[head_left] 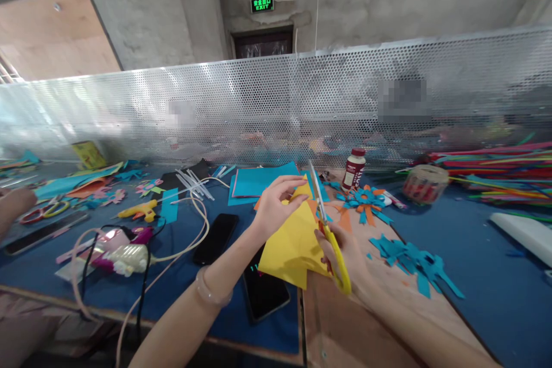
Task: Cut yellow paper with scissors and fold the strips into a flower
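Note:
My left hand (276, 202) pinches the upper edge of a folded yellow paper (293, 244) and holds it up above the table. Yellow-handled scissors (330, 236) are gripped in my right hand (345, 256), and their blades point up along the paper's right edge. An orange paper piece (345, 219) shows just behind the yellow one. A blue and orange paper flower (364, 200) lies beyond the scissors, with blue paper scraps (414, 261) to the right on the brown board.
Two black phones (215, 237) (265, 293) lie on the blue table cover (474, 241). A yellow glue gun (138, 211), a pink glue gun with cables (118, 250), blue paper sheets (259, 181), a bottle (353, 168), a tape roll (425, 183) and coloured sticks (495, 169) surround them. Another person's hand (15, 204) is at far left.

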Demonstrator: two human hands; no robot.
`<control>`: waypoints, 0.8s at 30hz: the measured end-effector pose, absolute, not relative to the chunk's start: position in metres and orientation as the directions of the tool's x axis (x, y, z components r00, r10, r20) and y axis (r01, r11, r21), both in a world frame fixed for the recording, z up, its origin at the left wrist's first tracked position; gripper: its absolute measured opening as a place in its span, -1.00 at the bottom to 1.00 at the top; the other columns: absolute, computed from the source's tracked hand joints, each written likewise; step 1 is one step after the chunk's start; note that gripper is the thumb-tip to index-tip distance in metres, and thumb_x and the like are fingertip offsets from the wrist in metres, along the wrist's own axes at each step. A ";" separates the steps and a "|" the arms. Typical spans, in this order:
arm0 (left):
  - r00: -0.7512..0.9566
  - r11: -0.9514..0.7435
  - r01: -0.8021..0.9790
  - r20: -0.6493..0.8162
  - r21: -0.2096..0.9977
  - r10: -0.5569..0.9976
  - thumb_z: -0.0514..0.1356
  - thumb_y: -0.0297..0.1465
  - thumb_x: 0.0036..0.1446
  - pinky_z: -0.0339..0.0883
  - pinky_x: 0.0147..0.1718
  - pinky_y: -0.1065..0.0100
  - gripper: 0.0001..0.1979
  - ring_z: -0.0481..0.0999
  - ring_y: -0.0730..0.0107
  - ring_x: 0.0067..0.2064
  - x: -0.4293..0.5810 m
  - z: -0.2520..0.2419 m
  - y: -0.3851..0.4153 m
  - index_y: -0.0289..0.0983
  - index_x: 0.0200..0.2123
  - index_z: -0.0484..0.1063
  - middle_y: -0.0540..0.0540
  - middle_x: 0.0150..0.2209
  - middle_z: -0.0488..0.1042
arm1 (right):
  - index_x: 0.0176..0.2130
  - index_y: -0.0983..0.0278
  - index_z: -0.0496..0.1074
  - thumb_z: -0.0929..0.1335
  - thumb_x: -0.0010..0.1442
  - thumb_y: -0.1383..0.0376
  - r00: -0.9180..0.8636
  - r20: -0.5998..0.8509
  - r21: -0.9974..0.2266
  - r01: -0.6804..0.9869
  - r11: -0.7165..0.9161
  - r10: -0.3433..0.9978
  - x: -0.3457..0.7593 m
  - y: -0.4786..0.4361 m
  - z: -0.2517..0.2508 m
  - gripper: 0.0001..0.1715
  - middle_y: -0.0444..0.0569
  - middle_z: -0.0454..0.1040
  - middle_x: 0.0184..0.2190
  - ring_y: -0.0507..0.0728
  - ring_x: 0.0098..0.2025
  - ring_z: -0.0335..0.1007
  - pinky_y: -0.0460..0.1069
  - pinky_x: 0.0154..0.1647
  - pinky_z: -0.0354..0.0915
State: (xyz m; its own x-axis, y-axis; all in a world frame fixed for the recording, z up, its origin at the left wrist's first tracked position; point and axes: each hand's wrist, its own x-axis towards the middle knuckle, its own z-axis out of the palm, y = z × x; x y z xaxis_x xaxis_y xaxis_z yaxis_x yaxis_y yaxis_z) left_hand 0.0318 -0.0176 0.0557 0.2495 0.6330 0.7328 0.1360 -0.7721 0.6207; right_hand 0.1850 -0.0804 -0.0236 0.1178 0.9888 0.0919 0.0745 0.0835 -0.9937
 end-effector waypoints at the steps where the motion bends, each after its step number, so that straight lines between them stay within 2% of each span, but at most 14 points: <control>1: 0.237 -0.765 0.130 0.729 0.631 0.642 0.21 -0.36 0.06 0.40 -0.19 0.32 -0.74 0.45 0.36 -0.13 0.032 0.054 -0.015 -0.22 -0.14 0.45 -0.15 -0.03 0.39 | -0.29 0.23 0.29 0.34 0.02 0.05 0.143 0.094 -0.994 0.066 0.085 0.985 0.186 -0.078 -0.025 -0.66 -0.28 0.18 -0.66 -0.05 -0.74 0.15 -0.17 -0.82 0.09; 3: 0.217 -0.733 0.111 0.704 0.671 0.677 0.22 -0.34 0.05 0.40 -0.17 0.31 -0.73 0.46 0.35 -0.14 0.031 0.050 -0.010 -0.24 -0.14 0.44 -0.16 -0.07 0.43 | -0.23 0.21 0.28 0.25 0.10 0.02 0.178 0.140 -0.986 0.112 0.121 0.974 0.192 -0.070 -0.023 -0.66 -0.27 0.18 -0.68 -0.03 -0.74 0.14 -0.15 -0.80 0.11; 5: 0.210 -0.685 0.086 0.659 0.723 0.722 0.21 -0.33 0.06 0.39 -0.17 0.30 -0.70 0.48 0.36 -0.16 0.029 0.045 -0.003 -0.26 -0.12 0.42 -0.16 -0.12 0.47 | -0.23 0.23 0.27 0.17 0.17 0.03 0.147 0.253 -0.929 0.312 0.198 0.956 0.205 -0.059 -0.014 -0.65 -0.25 0.18 -0.70 0.00 -0.73 0.14 -0.12 -0.74 0.14; 7: 0.199 -0.650 0.070 0.628 0.757 0.753 0.20 -0.32 0.06 0.39 -0.17 0.30 -0.69 0.49 0.36 -0.18 0.027 0.041 0.002 -0.28 -0.11 0.41 -0.15 -0.14 0.49 | -0.30 0.24 0.30 0.25 0.10 0.05 0.166 0.289 -0.876 0.443 0.191 0.943 0.224 -0.046 -0.003 -0.68 -0.21 0.24 -0.65 0.01 -0.69 0.19 -0.11 -0.70 0.12; 9: 0.173 -0.636 0.076 0.618 0.768 0.766 0.18 -0.30 0.07 0.39 -0.18 0.31 -0.70 0.49 0.37 -0.20 0.025 0.039 0.006 -0.28 -0.12 0.42 -0.15 -0.14 0.50 | -0.45 0.28 0.32 0.36 -0.03 0.11 0.179 0.328 -0.781 0.604 0.159 0.928 0.242 -0.033 0.005 -0.72 -0.11 0.31 -0.61 0.06 -0.59 0.25 -0.11 -0.64 0.06; 10: 0.159 -0.632 0.082 0.616 0.771 0.772 0.16 -0.29 0.09 0.39 -0.20 0.32 -0.71 0.49 0.38 -0.21 0.024 0.038 0.008 -0.27 -0.12 0.42 -0.14 -0.15 0.50 | -0.47 0.29 0.34 0.34 0.00 0.12 0.139 0.377 -0.588 0.800 0.120 0.916 0.249 -0.026 0.006 -0.73 -0.06 0.35 -0.57 0.08 -0.52 0.29 -0.10 -0.59 0.06; 11: 0.147 -0.626 0.090 0.611 0.775 0.778 0.13 -0.29 0.11 0.39 -0.23 0.33 -0.72 0.49 0.38 -0.22 0.023 0.037 0.010 -0.27 -0.13 0.43 -0.14 -0.16 0.51 | -0.46 0.30 0.36 0.29 0.05 0.14 0.089 0.385 -0.395 0.915 0.078 0.919 0.254 -0.020 0.004 -0.74 -0.01 0.39 -0.54 0.10 -0.49 0.30 -0.09 -0.56 0.06; 15: 0.135 -0.604 0.124 0.589 0.788 0.797 0.09 -0.29 0.13 0.40 -0.30 0.37 -0.73 0.50 0.36 -0.21 0.021 0.031 0.015 -0.27 -0.15 0.45 -0.13 -0.16 0.51 | -0.35 0.30 0.44 0.33 0.00 0.23 -0.079 0.298 -0.264 0.951 0.162 0.951 0.257 0.008 -0.013 -0.80 -0.03 0.48 -0.46 0.07 -0.44 0.34 -0.11 -0.49 0.10; 20: 0.148 -0.562 0.139 0.544 0.815 0.826 0.12 -0.28 0.10 0.39 -0.40 0.40 -0.73 0.50 0.37 -0.27 0.026 0.016 0.022 -0.28 -0.18 0.46 -0.13 -0.20 0.52 | -0.46 0.36 0.43 0.40 -0.05 0.19 -0.248 0.187 -0.117 0.955 0.273 0.950 0.253 0.052 -0.020 -0.75 -0.06 0.45 -0.53 0.05 -0.51 0.32 -0.08 -0.48 0.13; 24: 0.201 -0.527 0.115 0.500 0.842 0.842 0.15 -0.28 0.06 0.42 -0.41 0.40 -0.72 0.50 0.37 -0.28 0.031 0.001 0.027 -0.29 -0.17 0.45 -0.13 -0.24 0.52 | -0.42 0.40 0.45 0.35 0.06 0.23 -0.350 0.226 -0.031 0.930 0.366 0.909 0.259 0.056 -0.010 -0.76 0.07 0.48 -0.41 0.12 -0.33 0.37 -0.04 -0.32 0.18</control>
